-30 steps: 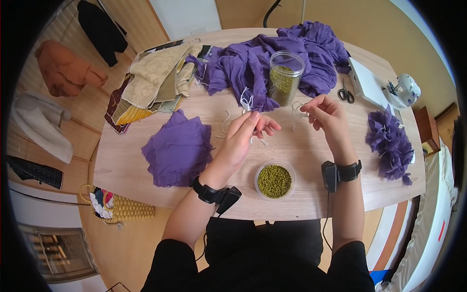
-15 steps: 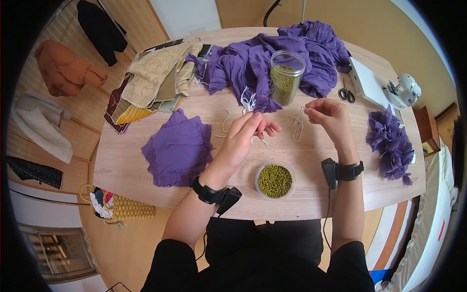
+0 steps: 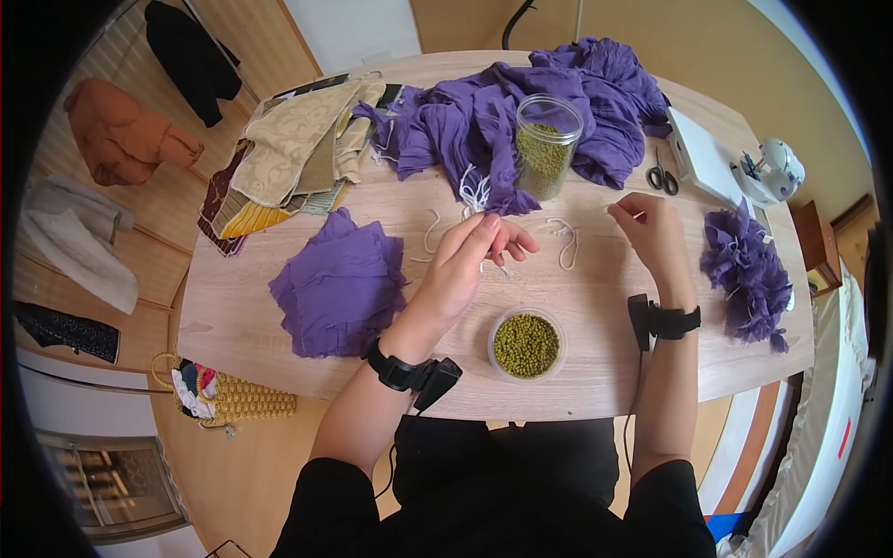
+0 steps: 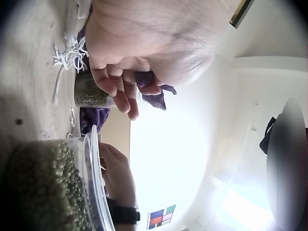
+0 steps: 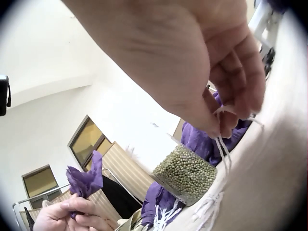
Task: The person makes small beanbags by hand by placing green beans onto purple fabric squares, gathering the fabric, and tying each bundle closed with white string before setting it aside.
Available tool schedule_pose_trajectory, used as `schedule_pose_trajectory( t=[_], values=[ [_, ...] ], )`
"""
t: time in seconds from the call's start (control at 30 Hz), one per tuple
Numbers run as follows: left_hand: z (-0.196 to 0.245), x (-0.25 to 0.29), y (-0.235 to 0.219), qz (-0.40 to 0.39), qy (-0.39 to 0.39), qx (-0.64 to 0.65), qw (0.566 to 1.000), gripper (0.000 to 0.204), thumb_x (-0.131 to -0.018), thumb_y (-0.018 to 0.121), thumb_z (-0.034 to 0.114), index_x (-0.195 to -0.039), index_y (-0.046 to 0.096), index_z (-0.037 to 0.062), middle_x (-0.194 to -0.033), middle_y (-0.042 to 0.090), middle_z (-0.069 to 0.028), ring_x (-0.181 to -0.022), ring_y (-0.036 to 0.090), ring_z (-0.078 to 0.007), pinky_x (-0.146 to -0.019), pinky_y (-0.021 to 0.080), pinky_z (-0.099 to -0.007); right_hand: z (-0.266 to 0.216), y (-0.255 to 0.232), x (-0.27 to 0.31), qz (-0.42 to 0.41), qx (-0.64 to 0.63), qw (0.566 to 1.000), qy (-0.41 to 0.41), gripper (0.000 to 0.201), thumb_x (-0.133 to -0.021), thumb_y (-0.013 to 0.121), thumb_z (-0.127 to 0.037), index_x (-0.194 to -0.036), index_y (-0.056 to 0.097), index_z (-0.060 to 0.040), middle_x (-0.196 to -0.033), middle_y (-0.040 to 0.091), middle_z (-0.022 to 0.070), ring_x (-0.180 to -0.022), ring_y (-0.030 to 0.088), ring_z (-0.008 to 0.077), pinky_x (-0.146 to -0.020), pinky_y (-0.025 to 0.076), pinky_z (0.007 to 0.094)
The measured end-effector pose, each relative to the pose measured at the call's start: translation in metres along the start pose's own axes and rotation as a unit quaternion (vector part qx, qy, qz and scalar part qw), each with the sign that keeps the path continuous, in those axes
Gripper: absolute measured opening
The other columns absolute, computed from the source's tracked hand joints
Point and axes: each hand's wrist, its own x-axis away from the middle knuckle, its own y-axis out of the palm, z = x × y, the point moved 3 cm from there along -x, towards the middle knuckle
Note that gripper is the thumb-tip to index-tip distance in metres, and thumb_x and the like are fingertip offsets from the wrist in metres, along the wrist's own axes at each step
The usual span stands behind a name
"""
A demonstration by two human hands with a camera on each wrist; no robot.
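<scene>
My left hand [image 3: 460, 260] pinches a small gathered piece of purple cloth [image 5: 85, 180] between thumb and fingers, its loose edges sticking up. The other fingers are bent loosely. Off to the right, my right hand [image 3: 651, 232] pinches a thin white string [image 5: 225, 151] between thumb and forefinger; a loop of it shows at the fingertips. Another length of white string [image 3: 567, 246] lies on the table between the hands. White strings [image 3: 474, 189] lie bunched just beyond the left hand. An uncapped clear tub of green beans [image 3: 526, 346] stands nearest the body.
A tall clear jar of green beans [image 3: 547, 153] stands before a heap of purple cloth [image 3: 614, 121]. Purple squares [image 3: 339, 288] and patterned fabrics [image 3: 288, 149] lie left. Scissors [image 3: 661, 177], a small sewing machine [image 3: 777, 174] and a ruffled purple bundle [image 3: 744, 274] are right.
My right hand has moved away to the right. The string that hung near its fingers now lies on the table. My left hand has stayed in place with the cloth.
</scene>
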Motion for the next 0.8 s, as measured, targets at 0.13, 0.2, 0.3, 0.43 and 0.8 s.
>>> schedule_pose_trajectory(
  t=[0.13, 0.2, 0.3, 0.43, 0.8],
  values=[
    [0.000, 0.000, -0.001, 0.000, -0.002, -0.003, 1.000, 0.041, -0.117, 0.038, 0.034, -0.085, 0.049, 0.0097, -0.111, 0.073, -0.0191, -0.097, 0.059, -0.0187, -0.090, 0.047, -0.0327, -0.003, -0.005, -0.001, 0.027, -0.075, 0.996, -0.040, 0.023, -0.096, 0.076, -0.022, -0.099, 0.081, 0.0005, -0.085, 0.076, 0.0137, -0.062, 0.064, 0.0163, -0.060, 0.048, 0.0331],
    [0.000, 0.000, 0.000, -0.001, 0.000, -0.007, 1.000, 0.041, -0.117, 0.038, 0.034, -0.085, 0.049, 0.0097, -0.111, 0.073, -0.0191, -0.098, 0.059, -0.0186, -0.090, 0.047, -0.0326, 0.001, -0.004, -0.005, 0.021, -0.134, 0.989, -0.059, 0.025, -0.102, 0.073, -0.023, -0.102, 0.081, 0.0005, -0.080, 0.074, 0.0068, -0.060, 0.056, 0.0083, -0.056, 0.042, 0.0287],
    [-0.002, 0.000, -0.001, -0.002, 0.002, -0.004, 1.000, 0.041, -0.117, 0.037, 0.034, -0.086, 0.049, 0.0098, -0.111, 0.073, -0.0188, -0.099, 0.060, -0.0187, -0.089, 0.047, -0.0324, -0.002, -0.005, -0.004, 0.009, -0.244, 0.969, -0.039, 0.025, -0.105, 0.070, -0.022, -0.102, 0.081, -0.0001, -0.082, 0.072, 0.0021, -0.060, 0.051, 0.0048, -0.054, 0.040, 0.0258],
    [-0.002, 0.000, 0.000, 0.000, 0.008, -0.001, 1.000, 0.040, -0.117, 0.037, 0.033, -0.087, 0.049, 0.0097, -0.114, 0.073, -0.0196, -0.101, 0.061, -0.0187, -0.090, 0.046, -0.0327, -0.021, -0.010, 0.006, -0.030, -0.327, 0.944, -0.016, 0.024, -0.106, 0.069, -0.023, -0.105, 0.080, -0.0013, -0.090, 0.074, 0.0018, -0.065, 0.057, 0.0048, -0.058, 0.044, 0.0231],
    [-0.003, 0.002, 0.001, 0.031, 0.015, -0.062, 0.997, 0.039, -0.117, 0.039, 0.032, -0.089, 0.050, 0.0080, -0.099, 0.059, -0.0027, -0.097, 0.049, -0.0140, -0.093, 0.038, -0.0310, -0.062, -0.001, 0.033, -0.145, -0.489, 0.859, -0.039, 0.019, -0.107, 0.064, -0.013, -0.113, 0.075, 0.0010, -0.095, 0.076, 0.0053, -0.085, 0.071, 0.0104, -0.075, 0.057, 0.0246]
  ],
)
